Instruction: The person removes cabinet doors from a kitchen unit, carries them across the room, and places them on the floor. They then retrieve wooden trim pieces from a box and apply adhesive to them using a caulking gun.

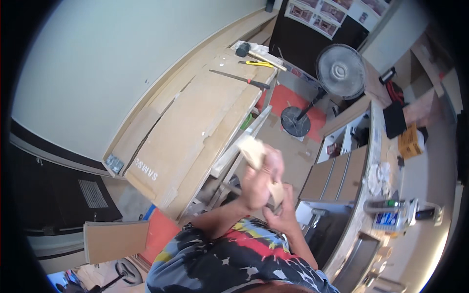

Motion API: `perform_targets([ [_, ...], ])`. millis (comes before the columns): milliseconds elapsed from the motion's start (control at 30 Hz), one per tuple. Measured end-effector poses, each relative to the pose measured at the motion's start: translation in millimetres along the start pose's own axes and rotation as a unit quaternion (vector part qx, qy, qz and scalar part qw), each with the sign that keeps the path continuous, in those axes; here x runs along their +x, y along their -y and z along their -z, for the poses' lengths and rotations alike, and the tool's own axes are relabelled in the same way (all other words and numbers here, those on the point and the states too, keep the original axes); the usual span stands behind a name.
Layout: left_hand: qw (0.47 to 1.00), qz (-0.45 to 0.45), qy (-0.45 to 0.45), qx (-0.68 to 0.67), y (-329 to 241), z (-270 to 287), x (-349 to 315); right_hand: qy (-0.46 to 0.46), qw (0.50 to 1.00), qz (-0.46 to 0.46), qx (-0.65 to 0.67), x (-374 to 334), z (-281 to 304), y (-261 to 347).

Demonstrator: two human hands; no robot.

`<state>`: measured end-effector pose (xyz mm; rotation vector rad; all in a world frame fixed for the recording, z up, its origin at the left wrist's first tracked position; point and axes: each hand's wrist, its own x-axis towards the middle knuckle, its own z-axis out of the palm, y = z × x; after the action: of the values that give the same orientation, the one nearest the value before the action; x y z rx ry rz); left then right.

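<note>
In front of my body, my left hand [264,177] is wrapped round a pale tan piece [252,152], which sticks out past the fingers at both ends. Blur hides whether it is wood or a folded sheet. Below it, my right hand [282,213] is closed at the piece's lower end, where a small greyish part shows between the fingers and thumb. Exactly what the right fingers grip is hidden. Left of both hands stands a bench topped with flattened cardboard [181,132].
On the bench's far end lie a black-headed mallet [243,49], a yellow utility knife [259,63] and a file with a red-and-black handle [256,84]. A pedestal fan [340,71] stands beyond. Cabinets with drawers [325,178] and a cluttered counter line the right side.
</note>
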<state>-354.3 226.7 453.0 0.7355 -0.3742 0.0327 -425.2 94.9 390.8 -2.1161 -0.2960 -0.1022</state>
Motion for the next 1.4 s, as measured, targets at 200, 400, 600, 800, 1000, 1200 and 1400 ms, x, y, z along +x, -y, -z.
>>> perform_targets([
  [200,0.964,-0.183,-0.177,0.072,-41.0,62.1,93.9,0.302,0.934,-0.187,0.026,122.8,-13.7,-46.2],
  [400,0.934,-0.172,-0.313,0.014,-79.2,111.2,84.5,0.425,0.899,0.095,-0.053,235.1,-26.9,-51.2],
  [600,0.813,-0.303,-0.488,0.100,-77.5,125.7,74.4,0.548,0.819,0.165,0.047,419.7,-6.4,-54.9],
  [800,0.698,-0.397,-0.589,0.094,-43.1,102.1,77.2,0.732,0.659,0.015,0.173,644.4,-81.6,-87.1],
  [1000,0.682,-0.446,-0.575,0.079,-67.2,-4.5,50.5,0.474,0.835,0.251,-0.122,776.4,-185.0,-150.9],
  [1200,0.623,-0.440,-0.615,0.202,-83.0,-104.4,19.0,0.509,0.710,0.425,-0.236,818.6,-256.1,-200.7],
  [1400,0.357,-0.455,-0.753,0.314,-54.1,-140.7,56.4,0.549,0.666,0.445,-0.241,826.3,-283.9,-227.9],
])
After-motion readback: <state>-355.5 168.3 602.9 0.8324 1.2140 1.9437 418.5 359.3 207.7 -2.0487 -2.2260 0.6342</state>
